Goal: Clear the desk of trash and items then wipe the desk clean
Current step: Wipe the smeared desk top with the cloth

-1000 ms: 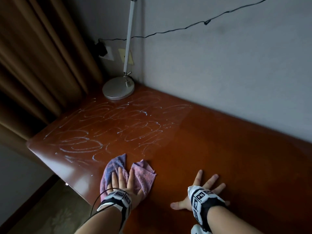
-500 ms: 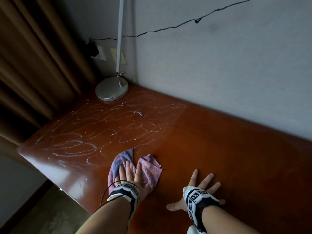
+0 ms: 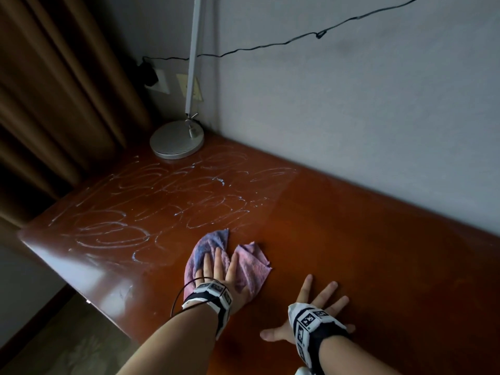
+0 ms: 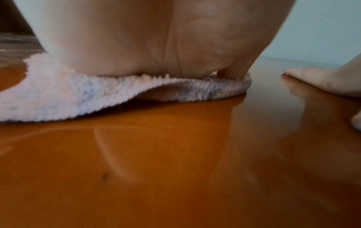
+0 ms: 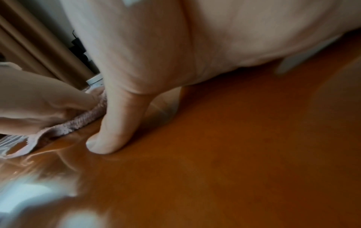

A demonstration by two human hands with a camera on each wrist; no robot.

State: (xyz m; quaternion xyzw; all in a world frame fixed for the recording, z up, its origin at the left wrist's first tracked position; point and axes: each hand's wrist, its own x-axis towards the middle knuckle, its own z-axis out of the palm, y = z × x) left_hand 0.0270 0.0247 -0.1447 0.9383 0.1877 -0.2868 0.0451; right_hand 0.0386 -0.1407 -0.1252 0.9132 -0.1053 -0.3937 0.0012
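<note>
A pink and blue cloth (image 3: 251, 263) lies on the glossy red-brown desk (image 3: 365, 239) near its front edge. My left hand (image 3: 219, 269) presses flat on the cloth with straight fingers; from the left wrist view the palm (image 4: 146, 46) sits on the cloth (image 4: 78, 94). My right hand (image 3: 319, 307) lies flat on the bare desk to the right, fingers spread, holding nothing. Its thumb (image 5: 117, 126) touches the wood close to the cloth (image 5: 82, 121). White wet swirl streaks (image 3: 151, 209) cover the desk's left half.
A silver lamp base (image 3: 177, 143) with a thin white stem stands at the desk's back left corner by the wall. A black cable (image 3: 297, 39) runs along the wall to a socket. Brown curtains (image 3: 54, 90) hang at the left. The desk's front left edge drops to the floor.
My left hand has slid the cloth to the right and slightly away from the front edge. The right hand stays flat on the desk.
</note>
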